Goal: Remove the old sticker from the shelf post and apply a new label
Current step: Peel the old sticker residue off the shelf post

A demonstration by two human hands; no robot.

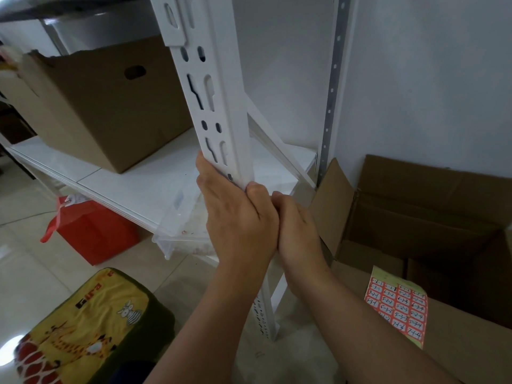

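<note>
Head view, the only one here: the white shelf post (219, 112) runs down the middle, slotted and rigid steel, fixed in the rack, so it will not give under a push. The left hand (235, 217) is wrapped around its front edge, fingers (203, 173) curled onto the slotted face, thumb pressed at the corner. That reads as a closed, bracing grip on the post. The right hand (297, 234) sits tucked just beside it, touching the left, fingers folded in toward the post's far side; whether it pinches a sticker cannot be told, since both hands hide that spot. The old sticker itself is not visible.

Off to the right, a label sheet (396, 306) lies on a cardboard box (457, 350), red and white squares with handwritten numbers. It looks thin, light and floppy, likely tacky once peeled, so a corner pinch by fingertip would suit it best. An old sticker would probably tear if pulled fast; lifting an edge with a nail seems the safer hold.
</note>
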